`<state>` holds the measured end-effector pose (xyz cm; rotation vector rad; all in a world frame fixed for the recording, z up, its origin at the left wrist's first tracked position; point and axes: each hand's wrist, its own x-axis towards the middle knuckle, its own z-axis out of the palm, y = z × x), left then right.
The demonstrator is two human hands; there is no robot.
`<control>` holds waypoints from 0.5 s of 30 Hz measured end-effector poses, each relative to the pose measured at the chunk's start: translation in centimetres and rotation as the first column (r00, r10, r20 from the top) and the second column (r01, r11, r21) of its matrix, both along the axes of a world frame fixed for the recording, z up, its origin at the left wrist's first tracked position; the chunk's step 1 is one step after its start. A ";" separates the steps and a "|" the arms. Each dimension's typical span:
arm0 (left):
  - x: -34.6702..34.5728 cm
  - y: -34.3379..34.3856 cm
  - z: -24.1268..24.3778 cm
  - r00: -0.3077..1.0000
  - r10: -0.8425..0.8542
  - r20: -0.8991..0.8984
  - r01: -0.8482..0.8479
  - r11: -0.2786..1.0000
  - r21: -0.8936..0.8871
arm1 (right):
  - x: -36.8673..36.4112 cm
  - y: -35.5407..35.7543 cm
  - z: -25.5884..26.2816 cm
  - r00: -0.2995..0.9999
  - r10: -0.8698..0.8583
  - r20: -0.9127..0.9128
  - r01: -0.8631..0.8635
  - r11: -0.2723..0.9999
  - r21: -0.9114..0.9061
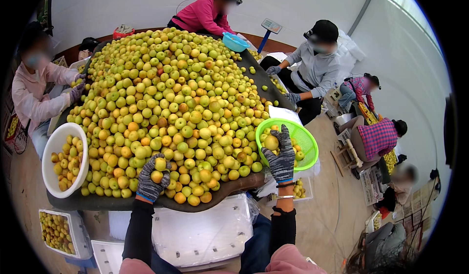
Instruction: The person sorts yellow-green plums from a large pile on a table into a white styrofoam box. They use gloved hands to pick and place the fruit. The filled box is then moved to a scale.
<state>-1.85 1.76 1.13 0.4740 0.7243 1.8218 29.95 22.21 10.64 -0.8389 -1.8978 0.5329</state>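
A big heap of round yellow-green fruit (176, 102), some blushed orange, covers the dark cloth-lined table before me. My left hand (152, 178), in a grey knitted glove, is at the heap's near edge with its fingers curled around two fruits (158, 169). To the right, my right hand (281, 158), gloved alike, reaches over a bright green plastic basket (307, 142) and has a larger yellow fruit (271, 142) at its fingers. More fruit lies inside this basket. At the table's left corner, a white plastic bowl (47, 164) holds fruit with brownish blotches.
White foam boxes (201, 233) wrapped in plastic stand below the table edge. A foam box of fruit (58, 232) sits lower left. Co-workers sit around the heap, one in grey (315, 65) at the right. A light blue basin (235, 42) and a scale (271, 25) are farther back.
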 end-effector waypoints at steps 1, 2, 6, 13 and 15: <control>-0.2 0.1 -0.2 0.989 -0.065 0.137 0.064 0.998 0.012 | 0.6 -0.1 0.1 0.999 -0.044 0.008 0.044 0.999 0.003; 0.6 0.3 -0.5 0.996 0.054 -0.069 -0.055 0.998 -0.013 | 1.2 0.0 0.2 0.996 -0.088 0.018 0.088 0.996 0.007; 0.3 0.1 -0.5 0.997 0.072 0.010 -0.071 0.995 -0.074 | 2.0 0.9 -1.1 0.984 -0.154 0.087 0.152 0.988 0.029; 0.8 0.2 1.0 0.975 0.213 -0.066 -0.222 0.959 -0.177 | 6.6 2.4 -2.9 0.659 -0.639 0.397 0.569 0.768 0.293; 1.3 0.5 1.7 0.894 0.326 -0.307 -0.379 0.916 -0.129 | 4.1 1.0 -1.9 0.741 -0.636 0.214 0.561 0.762 0.324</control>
